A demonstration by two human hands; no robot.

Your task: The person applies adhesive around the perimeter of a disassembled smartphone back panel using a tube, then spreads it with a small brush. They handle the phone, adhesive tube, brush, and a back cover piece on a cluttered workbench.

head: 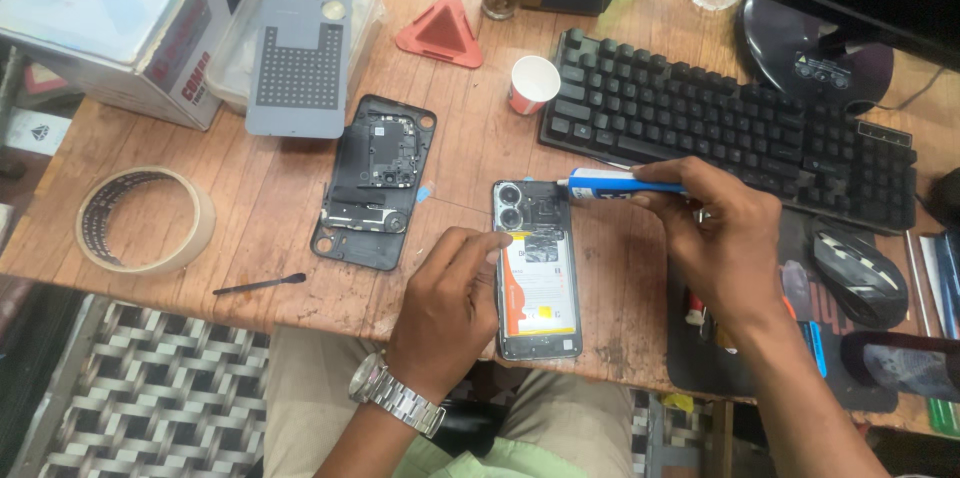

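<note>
My left hand [450,298] lies flat, fingers loosely spread, on the left edge of the opened phone [537,273], pinning it to the tabletop [250,208]; it grips nothing. The phone lies face down near the front edge, its twin camera rings at 12 o'clock and its battery exposed. My right hand [715,238] is closed round a white-and-blue tube [610,184], whose tip points to 9 o'clock and sits just over the phone's top right corner. At 9 o'clock of the phone, near it, lies a black frame [375,183]. A back cover [298,53] rests on a clear box at 10 o'clock, well apart. A tape roll [145,220] sits far at 9 o'clock, a black stick [260,284] below it. The keyboard [730,123] spans 1 to 2 o'clock, a paper cup [533,84] at 12.
</note>
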